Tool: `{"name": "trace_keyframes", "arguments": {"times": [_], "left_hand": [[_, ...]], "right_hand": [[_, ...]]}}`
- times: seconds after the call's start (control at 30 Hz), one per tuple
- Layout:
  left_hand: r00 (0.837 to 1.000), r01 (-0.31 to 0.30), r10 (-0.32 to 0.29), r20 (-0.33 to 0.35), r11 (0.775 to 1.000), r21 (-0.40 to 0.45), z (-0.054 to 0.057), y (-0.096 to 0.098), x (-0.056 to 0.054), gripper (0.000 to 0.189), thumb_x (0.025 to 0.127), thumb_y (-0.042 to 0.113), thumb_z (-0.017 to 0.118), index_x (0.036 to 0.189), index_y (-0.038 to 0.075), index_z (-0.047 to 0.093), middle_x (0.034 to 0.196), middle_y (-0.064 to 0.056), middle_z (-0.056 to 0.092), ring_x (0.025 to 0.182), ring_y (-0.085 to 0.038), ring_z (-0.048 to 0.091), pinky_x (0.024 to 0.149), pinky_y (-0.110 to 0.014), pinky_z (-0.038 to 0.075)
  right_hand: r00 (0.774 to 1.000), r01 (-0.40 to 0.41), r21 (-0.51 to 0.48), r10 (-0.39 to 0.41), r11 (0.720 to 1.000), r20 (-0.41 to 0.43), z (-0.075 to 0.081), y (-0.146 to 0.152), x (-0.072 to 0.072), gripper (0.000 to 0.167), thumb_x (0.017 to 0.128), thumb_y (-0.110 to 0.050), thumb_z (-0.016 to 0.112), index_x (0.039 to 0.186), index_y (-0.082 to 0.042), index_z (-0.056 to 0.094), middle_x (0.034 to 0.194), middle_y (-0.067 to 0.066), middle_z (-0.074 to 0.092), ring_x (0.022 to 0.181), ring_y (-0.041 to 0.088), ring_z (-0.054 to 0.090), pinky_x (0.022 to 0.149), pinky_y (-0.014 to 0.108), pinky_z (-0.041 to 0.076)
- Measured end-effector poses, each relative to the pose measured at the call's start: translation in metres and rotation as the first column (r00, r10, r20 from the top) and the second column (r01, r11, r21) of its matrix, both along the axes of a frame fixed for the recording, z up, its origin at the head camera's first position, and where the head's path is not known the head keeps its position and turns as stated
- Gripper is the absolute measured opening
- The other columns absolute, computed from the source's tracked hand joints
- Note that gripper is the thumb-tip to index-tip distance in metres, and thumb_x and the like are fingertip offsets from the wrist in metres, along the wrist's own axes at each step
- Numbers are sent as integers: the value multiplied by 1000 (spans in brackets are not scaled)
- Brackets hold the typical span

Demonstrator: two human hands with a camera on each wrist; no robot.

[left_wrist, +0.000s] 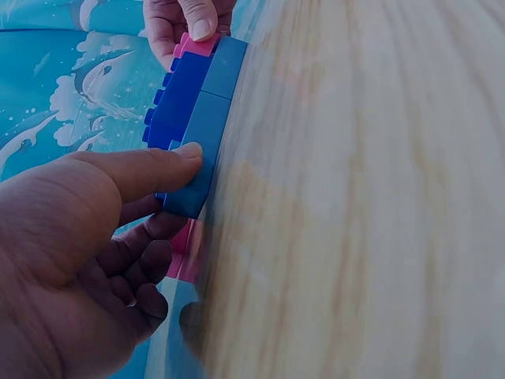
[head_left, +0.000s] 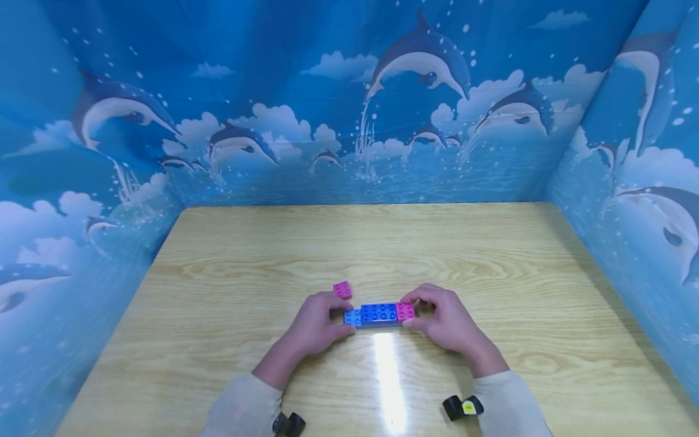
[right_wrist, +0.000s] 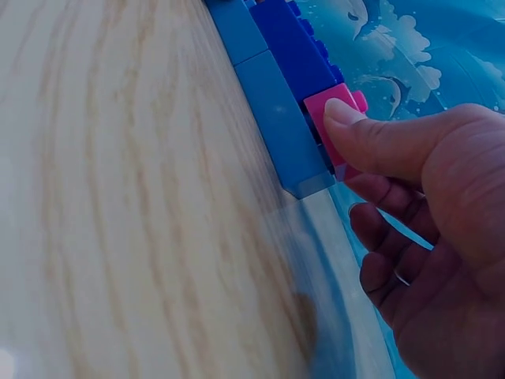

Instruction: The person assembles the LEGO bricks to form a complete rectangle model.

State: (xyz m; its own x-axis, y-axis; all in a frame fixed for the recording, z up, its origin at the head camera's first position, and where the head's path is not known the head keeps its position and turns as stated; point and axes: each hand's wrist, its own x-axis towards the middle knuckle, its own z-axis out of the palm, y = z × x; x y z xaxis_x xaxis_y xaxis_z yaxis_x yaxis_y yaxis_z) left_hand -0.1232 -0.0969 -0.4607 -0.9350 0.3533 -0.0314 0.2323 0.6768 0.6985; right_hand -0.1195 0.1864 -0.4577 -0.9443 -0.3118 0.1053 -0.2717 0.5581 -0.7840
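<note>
A row of light blue bricks lies on the table as the lower layer, with a seam between two of them. On top sits a longer dark blue brick, studs up, and beside it at the right end a pink brick. My left hand pinches the row's left end between thumb and fingers, thumb on the near side. My right hand pinches the pink brick; in the right wrist view a dark gap shows between it and the light blue brick below.
A second pink brick lies loose just behind the left hand's fingers. The wooden table is bordered at the back and sides by a blue dolphin-print curtain. A bright light reflection falls on the tabletop between the forearms.
</note>
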Motion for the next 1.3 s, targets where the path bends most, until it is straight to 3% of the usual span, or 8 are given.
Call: {"name": "trace_keyframes", "arguments": {"times": [0.47, 0.73, 1.1, 1.3], "left_hand": [[1000, 4, -4, 5, 1000, 12, -1, 0, 1, 38, 75, 20, 88, 109, 8, 75, 107, -2, 68, 108, -25, 60, 98, -45, 46], [1000, -17, 17, 20, 1000, 0, 0, -1, 1, 39, 75, 22, 88, 110, 10, 75, 110, -2, 68, 111, -25, 59, 100, -46, 45], [999, -26, 26, 27, 1000, -8, 3, -1, 2, 42, 75, 21, 89, 113, 10, 74, 115, -4, 67, 115, -27, 57, 103, -46, 42], [999, -31, 31, 11, 999, 33, 7, -6, 3, 44, 73, 21, 89, 113, 10, 73, 115, -2, 67, 113, -25, 58, 101, -45, 44]], "right_hand": [[998, -14, -2, 14, 1000, -54, -10, 0, 1, 37, 73, -12, 89, 102, -26, 73, 87, -11, 62, 80, 19, 59, 69, 33, 51], [996, 23, -27, -25, 999, -82, -16, -3, 3, 38, 69, -8, 91, 101, -20, 74, 83, -6, 60, 76, 21, 56, 65, 29, 49], [996, 65, -49, -68, 997, -59, -20, -4, 4, 38, 69, -9, 91, 102, -19, 74, 84, -6, 61, 78, 18, 56, 67, 30, 48], [997, 65, -56, -68, 996, -48, -19, -3, 3, 38, 69, -8, 91, 101, -19, 74, 85, -5, 62, 78, 19, 56, 68, 32, 49]]}}
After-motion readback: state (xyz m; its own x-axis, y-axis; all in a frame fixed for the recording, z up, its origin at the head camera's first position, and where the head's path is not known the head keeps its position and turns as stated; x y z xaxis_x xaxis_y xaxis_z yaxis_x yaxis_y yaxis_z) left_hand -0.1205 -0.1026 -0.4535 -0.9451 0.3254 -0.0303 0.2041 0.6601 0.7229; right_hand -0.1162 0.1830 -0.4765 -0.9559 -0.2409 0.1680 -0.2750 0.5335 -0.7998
